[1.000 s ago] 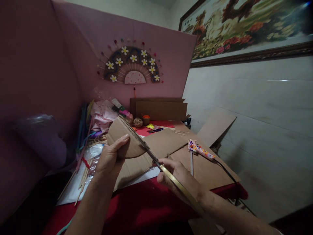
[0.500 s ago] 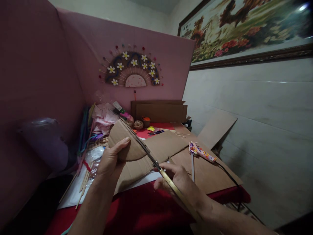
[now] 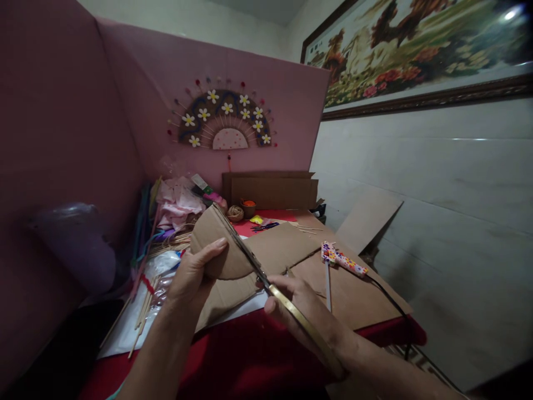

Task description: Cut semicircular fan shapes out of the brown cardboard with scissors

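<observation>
My left hand (image 3: 191, 278) grips a half-round piece of brown cardboard (image 3: 216, 244), thumb on its near face, and holds it up over the table. My right hand (image 3: 303, 308) is closed round the brass-coloured handles of long scissors (image 3: 266, 283). The scissor blades run along the straight edge of the cardboard piece, up toward its top corner. Both hands hover above flat cardboard sheets (image 3: 287, 250) on the red tablecloth (image 3: 250, 355).
A glue gun (image 3: 343, 261) with a coloured pattern lies on the cardboard, its black cord trailing right. Wooden sticks (image 3: 141, 311), plastic bags, twine and small pots crowd the left and back. A flowered fan decoration (image 3: 222, 119) hangs on the pink partition.
The cardboard piece and my left hand have shifted slightly right. My right hand with the scissors has stayed close under it, and the view has moved a little.
</observation>
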`<state>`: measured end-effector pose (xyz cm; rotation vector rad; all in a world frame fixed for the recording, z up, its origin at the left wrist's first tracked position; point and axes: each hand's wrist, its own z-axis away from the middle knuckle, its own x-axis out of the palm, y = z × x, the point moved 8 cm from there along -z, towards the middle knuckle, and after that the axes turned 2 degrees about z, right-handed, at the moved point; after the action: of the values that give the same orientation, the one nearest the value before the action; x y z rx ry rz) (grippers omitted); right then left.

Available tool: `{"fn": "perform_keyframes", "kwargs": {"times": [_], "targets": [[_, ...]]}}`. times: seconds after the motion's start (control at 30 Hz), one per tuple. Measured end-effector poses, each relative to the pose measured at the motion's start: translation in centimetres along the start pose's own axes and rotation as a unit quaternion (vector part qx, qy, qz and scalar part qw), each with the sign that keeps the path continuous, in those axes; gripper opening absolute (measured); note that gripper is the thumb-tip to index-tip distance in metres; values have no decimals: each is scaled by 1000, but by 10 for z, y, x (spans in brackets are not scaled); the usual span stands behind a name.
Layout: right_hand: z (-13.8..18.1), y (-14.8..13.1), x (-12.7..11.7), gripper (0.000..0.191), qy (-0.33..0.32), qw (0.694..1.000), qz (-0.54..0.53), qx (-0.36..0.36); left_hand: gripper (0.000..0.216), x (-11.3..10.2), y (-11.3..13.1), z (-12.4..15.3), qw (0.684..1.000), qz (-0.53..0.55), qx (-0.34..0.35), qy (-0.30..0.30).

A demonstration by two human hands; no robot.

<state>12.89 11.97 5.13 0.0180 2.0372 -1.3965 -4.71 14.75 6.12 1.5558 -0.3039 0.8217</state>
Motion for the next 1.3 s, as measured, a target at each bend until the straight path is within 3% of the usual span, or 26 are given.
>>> {"fn": "perform_keyframes", "kwargs": {"times": [0.33,0.5,0.73,1.03,1.3], "targets": [[3,1,4,47,35,997,-61,21,42,0,-2,-1,1000,1,-3,-5],[3,-1,8,43,23,997,-78,15,39,-1,-3,-1,1000,3,-13,8],[1,-5,4,63,13,999,-37,14,38,0,-5,1,1000,-7,-26,9],[-1,-7,5,67,-21,998,-55,18,28,-7,-4,0,998,-12,-44,35],[-4,-5,4,63,2,997,-78,3,40,4,-9,4,999,-10,-28,-16]]}}
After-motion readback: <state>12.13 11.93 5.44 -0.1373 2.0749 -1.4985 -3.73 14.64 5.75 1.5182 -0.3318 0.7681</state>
